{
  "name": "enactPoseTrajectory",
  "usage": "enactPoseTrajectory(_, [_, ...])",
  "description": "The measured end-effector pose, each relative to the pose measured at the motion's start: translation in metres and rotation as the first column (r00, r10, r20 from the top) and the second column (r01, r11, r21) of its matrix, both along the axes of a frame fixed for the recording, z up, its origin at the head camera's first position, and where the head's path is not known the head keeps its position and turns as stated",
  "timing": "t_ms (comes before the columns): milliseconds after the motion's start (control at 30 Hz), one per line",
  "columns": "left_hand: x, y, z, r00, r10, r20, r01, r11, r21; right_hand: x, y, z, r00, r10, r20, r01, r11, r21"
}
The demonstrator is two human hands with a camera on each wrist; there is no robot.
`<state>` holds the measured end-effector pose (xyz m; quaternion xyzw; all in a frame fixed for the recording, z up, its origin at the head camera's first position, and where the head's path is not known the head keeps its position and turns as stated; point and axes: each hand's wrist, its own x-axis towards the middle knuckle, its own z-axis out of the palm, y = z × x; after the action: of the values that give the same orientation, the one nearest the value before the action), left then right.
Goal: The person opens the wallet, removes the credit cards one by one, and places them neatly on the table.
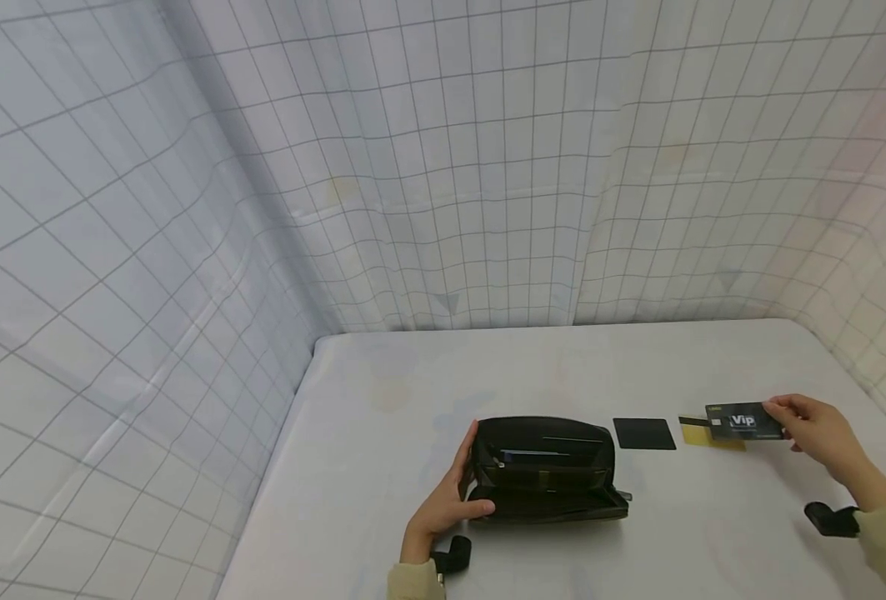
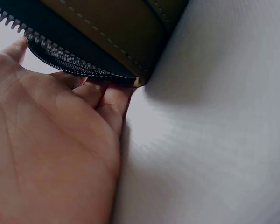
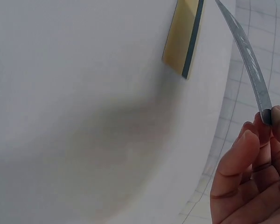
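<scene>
A black zip-around wallet (image 1: 546, 471) lies unzipped and spread open on the table, its inner pockets showing in the head view. My left hand (image 1: 446, 504) holds it by the left side, thumb on the near flap and fingers against the far part. In the left wrist view the fingers of that hand (image 2: 51, 135) curl against the zipper edge of the wallet (image 2: 112, 32); some fingertips are hidden. Between thumb and fingers, my right hand (image 1: 825, 433) pinches the right end of a black "Vip" card (image 1: 743, 421). That card (image 3: 247, 56) looks slightly bent in the right wrist view.
Below the Vip card lies a yellow card (image 1: 722, 443) with a dark stripe, partly covered from above. A plain black card (image 1: 643, 433) rests between it and the wallet. The white table (image 1: 352, 467) is bordered by hanging white grid-patterned cloth (image 1: 443, 183).
</scene>
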<state>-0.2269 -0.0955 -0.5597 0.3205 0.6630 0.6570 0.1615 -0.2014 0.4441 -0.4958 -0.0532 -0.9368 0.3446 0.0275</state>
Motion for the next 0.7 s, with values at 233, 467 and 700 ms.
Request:
enactPoseTrajectory(233, [0.000,0.001,0.003,1.000,0.004,-0.013,-0.004,1.000,-0.009,-0.007,0.055,-0.037,0.998,-0.049,0.047,0.049,0.999,0.007])
enactPoseTrajectory(467, [0.001,0.001,0.005,1.000,-0.007,0.005,0.007,1.000,-0.015,-0.002,0.064,-0.035,0.988,-0.082,0.130,0.081,0.997,0.013])
enactPoseTrajectory(700, [0.000,0.000,0.001,1.000,0.000,-0.003,0.000,1.000,-0.005,0.008,0.049,-0.017,0.981,-0.101,0.164,0.102,0.995,0.005])
